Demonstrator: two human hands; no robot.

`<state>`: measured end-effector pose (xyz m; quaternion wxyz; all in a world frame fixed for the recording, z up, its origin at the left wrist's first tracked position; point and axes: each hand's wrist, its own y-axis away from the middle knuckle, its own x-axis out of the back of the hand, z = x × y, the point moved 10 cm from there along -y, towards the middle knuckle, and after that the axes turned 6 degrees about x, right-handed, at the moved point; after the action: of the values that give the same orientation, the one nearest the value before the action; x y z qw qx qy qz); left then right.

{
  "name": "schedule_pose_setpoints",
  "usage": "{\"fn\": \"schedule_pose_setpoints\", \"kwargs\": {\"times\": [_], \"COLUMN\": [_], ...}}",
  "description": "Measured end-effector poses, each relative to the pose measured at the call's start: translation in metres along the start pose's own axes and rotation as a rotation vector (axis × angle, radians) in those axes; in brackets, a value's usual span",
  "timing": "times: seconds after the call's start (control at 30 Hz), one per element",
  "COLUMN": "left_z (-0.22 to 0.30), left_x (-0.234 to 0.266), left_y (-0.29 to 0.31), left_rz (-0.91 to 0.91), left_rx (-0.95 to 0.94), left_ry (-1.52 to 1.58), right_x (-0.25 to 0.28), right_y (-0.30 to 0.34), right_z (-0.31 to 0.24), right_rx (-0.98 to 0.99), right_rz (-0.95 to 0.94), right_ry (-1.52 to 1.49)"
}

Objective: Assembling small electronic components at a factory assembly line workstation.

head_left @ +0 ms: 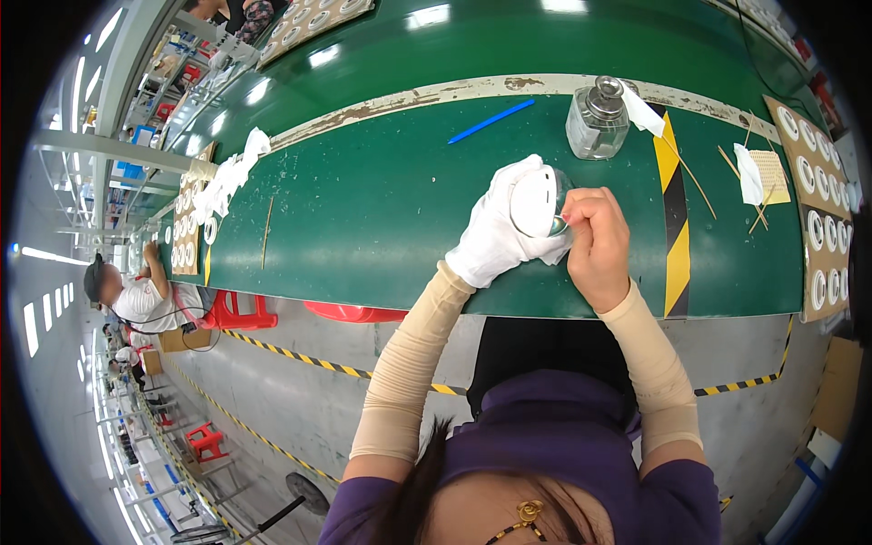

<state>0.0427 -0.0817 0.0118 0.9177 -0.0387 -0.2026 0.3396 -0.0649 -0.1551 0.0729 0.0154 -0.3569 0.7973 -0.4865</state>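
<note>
My left hand (490,232), in a white glove, is wrapped round a round white housing (531,202) with a shiny clear dome (562,191) on its right side. The housing is held above the green table (363,209), near its front edge. My bare right hand (599,243) is closed in a pinch, with thumb and forefinger at the dome's lower edge. Whatever lies between those fingertips is too small to make out. Beyond my hands stands a clear glass bottle (597,127) with a metal top. A blue pen (490,122) lies to its left.
White cloths (232,177) and a thin wooden stick (268,232) lie at left. Trays of white rings stand at far left (186,218) and far right (822,236). Several sticks surround a yellow pad (772,174). Striped tape (674,236) crosses the table. Another person (145,295) sits at far left.
</note>
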Motion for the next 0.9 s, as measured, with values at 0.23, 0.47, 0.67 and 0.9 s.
{"fn": "schedule_pose_setpoints", "kwargs": {"times": [0.23, 0.47, 0.67, 0.9], "left_z": [-0.004, 0.0, 0.0, 0.007], "left_x": [0.0, 0.001, 0.003, 0.0], "left_y": [-0.001, -0.004, -0.003, -0.004], "left_rz": [-0.009, -0.023, -0.051, -0.032], "left_rx": [0.017, -0.001, 0.022, 0.024], "left_ry": [-0.021, -0.058, -0.029, -0.075], "right_x": [0.001, 0.018, 0.025, -0.091], "right_y": [0.007, 0.013, -0.027, -0.104], "right_z": [-0.002, 0.007, 0.019, 0.057], "right_rx": [-0.106, -0.22, -0.209, 0.116], "right_rz": [0.023, 0.112, 0.01, -0.542], "right_ry": [-0.15, -0.132, 0.109, 0.356]}}
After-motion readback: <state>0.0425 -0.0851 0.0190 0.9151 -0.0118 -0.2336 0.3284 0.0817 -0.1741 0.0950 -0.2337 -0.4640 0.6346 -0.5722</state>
